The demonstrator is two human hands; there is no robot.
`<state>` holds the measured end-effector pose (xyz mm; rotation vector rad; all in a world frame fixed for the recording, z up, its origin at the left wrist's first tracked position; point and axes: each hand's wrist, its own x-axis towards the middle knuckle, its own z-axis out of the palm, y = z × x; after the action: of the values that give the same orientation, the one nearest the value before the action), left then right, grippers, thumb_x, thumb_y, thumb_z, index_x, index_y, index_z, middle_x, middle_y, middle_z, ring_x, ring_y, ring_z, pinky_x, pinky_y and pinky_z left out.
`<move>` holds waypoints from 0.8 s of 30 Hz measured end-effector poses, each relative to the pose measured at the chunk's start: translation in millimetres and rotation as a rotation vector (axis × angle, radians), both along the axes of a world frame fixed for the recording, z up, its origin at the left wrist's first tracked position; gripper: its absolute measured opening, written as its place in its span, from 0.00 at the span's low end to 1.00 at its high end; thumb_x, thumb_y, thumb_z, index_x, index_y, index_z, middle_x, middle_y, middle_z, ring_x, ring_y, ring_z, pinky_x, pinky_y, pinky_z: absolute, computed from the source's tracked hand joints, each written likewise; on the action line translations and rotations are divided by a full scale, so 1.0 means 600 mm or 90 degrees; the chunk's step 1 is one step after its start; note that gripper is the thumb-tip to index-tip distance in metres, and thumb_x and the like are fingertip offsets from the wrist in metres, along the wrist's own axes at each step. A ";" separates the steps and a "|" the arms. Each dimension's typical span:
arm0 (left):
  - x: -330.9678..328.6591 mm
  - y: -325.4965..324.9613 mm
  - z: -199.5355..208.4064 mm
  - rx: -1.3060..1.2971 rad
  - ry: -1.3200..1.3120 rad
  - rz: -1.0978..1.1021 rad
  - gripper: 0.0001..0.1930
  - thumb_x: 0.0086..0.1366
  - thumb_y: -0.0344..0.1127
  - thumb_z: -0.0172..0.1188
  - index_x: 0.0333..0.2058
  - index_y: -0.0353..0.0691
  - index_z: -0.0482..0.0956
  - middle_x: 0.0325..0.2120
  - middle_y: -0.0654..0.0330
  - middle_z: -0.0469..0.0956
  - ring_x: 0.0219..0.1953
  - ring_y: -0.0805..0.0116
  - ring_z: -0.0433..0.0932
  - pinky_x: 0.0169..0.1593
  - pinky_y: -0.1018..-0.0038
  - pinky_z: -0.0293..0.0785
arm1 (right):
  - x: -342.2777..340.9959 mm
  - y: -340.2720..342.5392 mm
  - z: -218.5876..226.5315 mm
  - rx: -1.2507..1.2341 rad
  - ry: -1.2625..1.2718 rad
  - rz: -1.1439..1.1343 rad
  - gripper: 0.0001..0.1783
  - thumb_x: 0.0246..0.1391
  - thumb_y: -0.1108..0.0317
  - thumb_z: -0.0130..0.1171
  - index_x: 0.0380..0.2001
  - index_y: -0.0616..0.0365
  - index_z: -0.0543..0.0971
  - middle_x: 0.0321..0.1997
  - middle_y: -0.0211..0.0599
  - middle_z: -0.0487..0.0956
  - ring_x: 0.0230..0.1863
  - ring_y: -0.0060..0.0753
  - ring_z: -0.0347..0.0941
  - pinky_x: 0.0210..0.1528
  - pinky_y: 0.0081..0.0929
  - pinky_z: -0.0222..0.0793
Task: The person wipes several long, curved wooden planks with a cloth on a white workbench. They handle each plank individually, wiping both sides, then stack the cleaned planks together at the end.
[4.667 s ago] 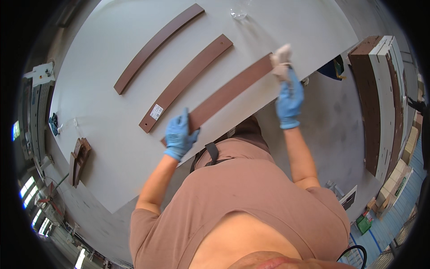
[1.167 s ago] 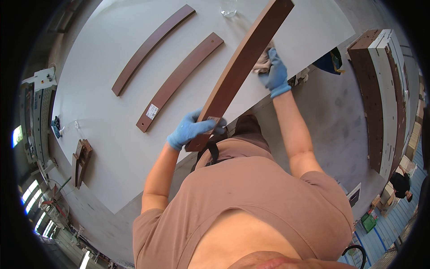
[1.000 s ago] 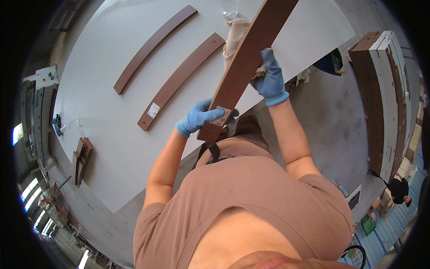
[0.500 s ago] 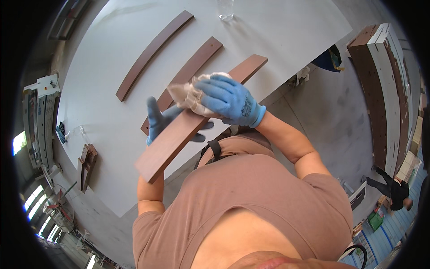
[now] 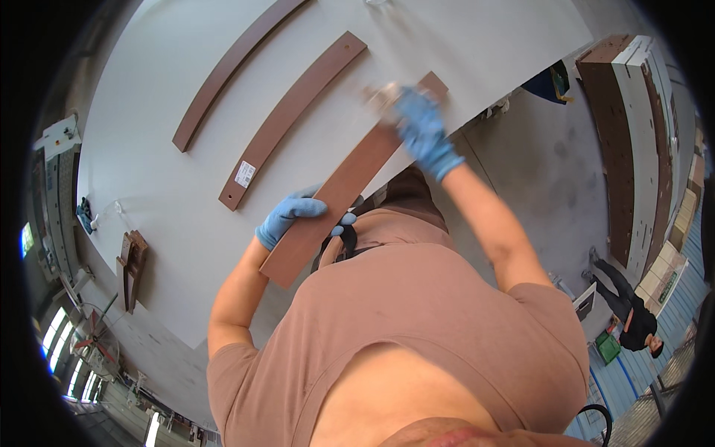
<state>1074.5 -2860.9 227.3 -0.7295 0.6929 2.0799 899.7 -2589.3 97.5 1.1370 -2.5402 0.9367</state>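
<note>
I see left hand grasping brown board, right hand outstretched far, clutching blurred cloth, board's long axis running near-left to far-right.

- Right grip, upper centre: blurred, with its pale cloth; covers part of the held strip.
- Left grip: partly hidden behind that strip.
- Far strip, upper left: cut by top edge.
- Clear object, top centre: mostly cut off.

1 fisheye view | head-worn | facing down | torso near, table beyond
</note>
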 end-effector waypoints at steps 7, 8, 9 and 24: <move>0.014 0.008 -0.008 0.029 0.018 0.017 0.39 0.61 0.38 0.65 0.69 0.27 0.66 0.53 0.44 0.81 0.51 0.61 0.84 0.56 0.66 0.83 | -0.103 0.046 -0.083 0.018 -0.046 -0.181 0.22 0.69 0.59 0.55 0.60 0.58 0.80 0.65 0.54 0.78 0.67 0.59 0.71 0.73 0.54 0.62; 0.015 0.007 -0.012 0.028 0.007 0.000 0.39 0.61 0.37 0.65 0.70 0.27 0.65 0.55 0.44 0.80 0.53 0.59 0.83 0.56 0.65 0.83 | -0.057 0.023 -0.049 -0.013 -0.030 -0.108 0.22 0.65 0.63 0.58 0.60 0.54 0.81 0.63 0.50 0.79 0.66 0.55 0.72 0.72 0.51 0.62; 0.017 0.007 -0.018 0.044 0.003 -0.006 0.40 0.62 0.37 0.65 0.70 0.28 0.64 0.57 0.44 0.78 0.54 0.57 0.83 0.56 0.63 0.84 | -0.005 0.000 -0.011 0.022 -0.033 -0.051 0.21 0.62 0.65 0.60 0.58 0.52 0.81 0.60 0.44 0.81 0.64 0.51 0.74 0.71 0.48 0.62; 0.032 0.011 -0.014 -0.209 0.147 -0.133 0.39 0.62 0.37 0.65 0.71 0.32 0.64 0.58 0.45 0.78 0.52 0.57 0.83 0.54 0.60 0.82 | -0.228 0.037 -0.116 -0.205 -0.388 -0.407 0.15 0.67 0.60 0.62 0.47 0.58 0.87 0.42 0.45 0.89 0.40 0.39 0.85 0.47 0.35 0.80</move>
<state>1093.6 -2854.1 219.0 -0.5673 1.2088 1.8944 762.8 -2567.1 27.7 -0.0972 -2.7290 1.5688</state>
